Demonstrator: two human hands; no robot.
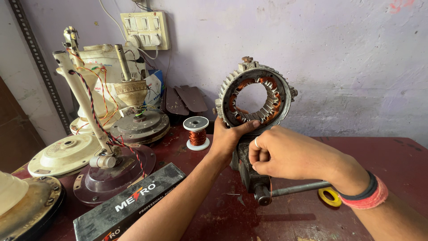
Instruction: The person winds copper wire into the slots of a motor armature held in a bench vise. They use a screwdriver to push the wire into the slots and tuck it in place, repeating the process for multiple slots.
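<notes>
Copper-wound stator gripped by left hand; right hand fingers pinched.

Two bare forearms, no sleeves in view. Left hand bare: no ring, no band, wrist plain. Right hand wears a thin silver-coloured ring on one finger. Right wrist carries two bands side by side: a narrow black band nearer the hand, and a wider pink-red thread band just behind it, touching. No gloves, no watch-like face visible.
</notes>
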